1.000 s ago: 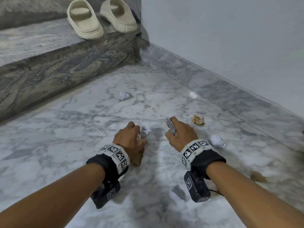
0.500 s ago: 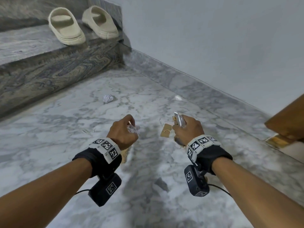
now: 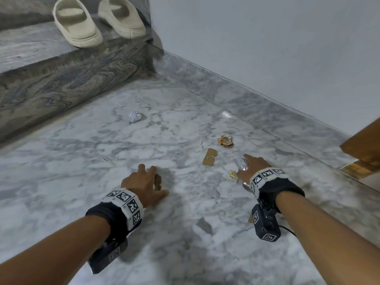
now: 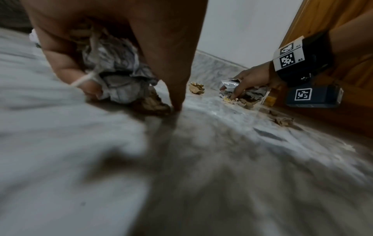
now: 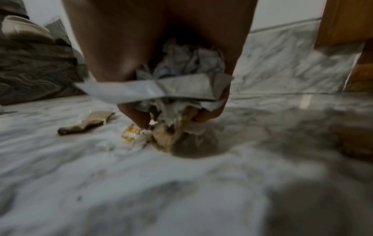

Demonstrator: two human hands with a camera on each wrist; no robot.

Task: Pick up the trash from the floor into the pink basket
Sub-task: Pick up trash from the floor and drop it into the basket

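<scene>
Marble floor [image 3: 185, 233], grey-veined, is seen under both hands. The left hand [image 3: 141, 183] is lowered to it; crumpled white paper [image 4: 119, 79] is held against the palm by curled fingers, while the thumb [image 4: 173, 67] is stretched down with its tip on the floor, touching a brown scrap [image 4: 151, 103] that lies there. The right hand [image 3: 249, 168] is curled round a wad of crumpled paper [image 5: 187, 63] and a silver wrapper [image 5: 161, 90], and its fingertips [image 5: 141, 119] are brought together on a brown and white scrap [image 5: 171, 135] at the floor, just beside a small yellow-and-white piece [image 3: 232, 174]. A flat tan cardboard piece [image 3: 209, 159] lies between the hands, nearer the right one, and a crumpled gold wrapper [image 3: 225, 140] lies beyond it. A white paper ball [image 3: 134, 116] is left well apart, near the dark stone step [image 3: 72, 85]. Two cream slippers [image 3: 77, 23] are set on that step. The pink basket is in none of the views.
</scene>
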